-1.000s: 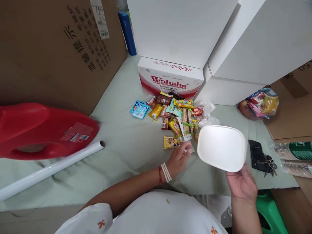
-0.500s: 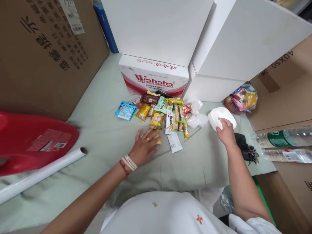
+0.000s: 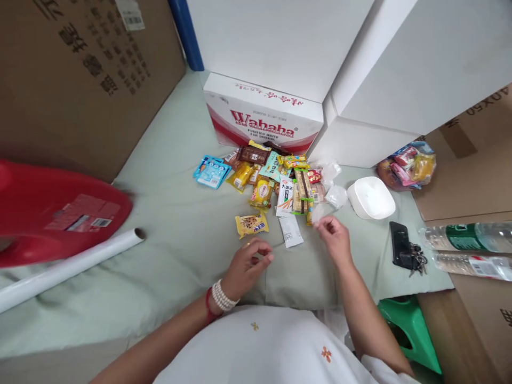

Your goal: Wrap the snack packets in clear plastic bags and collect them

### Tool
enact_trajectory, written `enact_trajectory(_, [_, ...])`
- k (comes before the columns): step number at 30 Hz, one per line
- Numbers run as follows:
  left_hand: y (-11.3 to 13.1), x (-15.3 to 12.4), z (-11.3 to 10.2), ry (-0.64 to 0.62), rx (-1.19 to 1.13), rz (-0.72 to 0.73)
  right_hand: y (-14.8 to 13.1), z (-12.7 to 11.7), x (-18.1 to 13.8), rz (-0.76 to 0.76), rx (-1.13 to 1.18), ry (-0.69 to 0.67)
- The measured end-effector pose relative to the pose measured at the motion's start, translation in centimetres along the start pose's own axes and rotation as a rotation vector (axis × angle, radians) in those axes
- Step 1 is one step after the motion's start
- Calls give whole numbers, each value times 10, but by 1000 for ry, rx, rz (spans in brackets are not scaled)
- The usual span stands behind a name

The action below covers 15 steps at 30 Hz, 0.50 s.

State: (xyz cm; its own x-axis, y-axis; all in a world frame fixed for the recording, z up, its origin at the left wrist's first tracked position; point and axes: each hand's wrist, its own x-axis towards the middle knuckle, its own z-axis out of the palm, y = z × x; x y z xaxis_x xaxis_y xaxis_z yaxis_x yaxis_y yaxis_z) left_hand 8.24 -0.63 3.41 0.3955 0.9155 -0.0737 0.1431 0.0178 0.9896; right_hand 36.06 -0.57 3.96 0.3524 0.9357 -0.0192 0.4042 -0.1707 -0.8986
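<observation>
A heap of small snack packets (image 3: 276, 173) lies on the pale green cloth (image 3: 180, 234). In front of it lie a yellow cookie packet (image 3: 251, 224) and a white sachet (image 3: 290, 230). My left hand (image 3: 248, 262) hovers just below the cookie packet with fingers curled and thumb against fingertips; nothing shows in it. My right hand (image 3: 335, 238) is right of the sachet, fingers pinched together at a bit of clear wrapper (image 3: 319, 212); whether it grips it is unclear. A white bowl (image 3: 371, 198) rests upside down on the cloth, to the right of the heap and apart from both hands.
A Wahaha carton (image 3: 262, 120) and white boxes (image 3: 400, 69) stand behind the heap. A red jug (image 3: 56, 213) and white roll (image 3: 68, 269) lie left. On the right are a snack bag (image 3: 406, 165), a phone with keys (image 3: 402, 245), two bottles (image 3: 468, 237) and a green stool (image 3: 412, 325).
My right hand set the white bowl down by the heap, let go and drew back. My left hand lifted off the cookie packet and curled.
</observation>
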Motion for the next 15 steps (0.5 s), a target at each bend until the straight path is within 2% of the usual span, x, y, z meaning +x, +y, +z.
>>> enact_trajectory(3, [-1, 16, 21, -31, -257, -149, -14, 31, -58, 110, 215, -216])
enact_trajectory(5, [-5, 25, 30, -64, -373, -206, -20, 43, -80, 136, 285, -262])
enact_trajectory(8, [-13, 30, 30, -95, -530, -315, -20, 44, -89, 219, 445, -167])
enact_trajectory(11, [-17, 27, 19, -17, -564, -365, -18, 34, -85, 293, 537, -90])
enact_trajectory(13, [-17, 23, 12, 33, -525, -351, -21, 33, -83, 286, 486, -112])
enact_trajectory(15, [-15, 18, 10, 24, -495, -330, -27, 41, -83, 253, 420, -200])
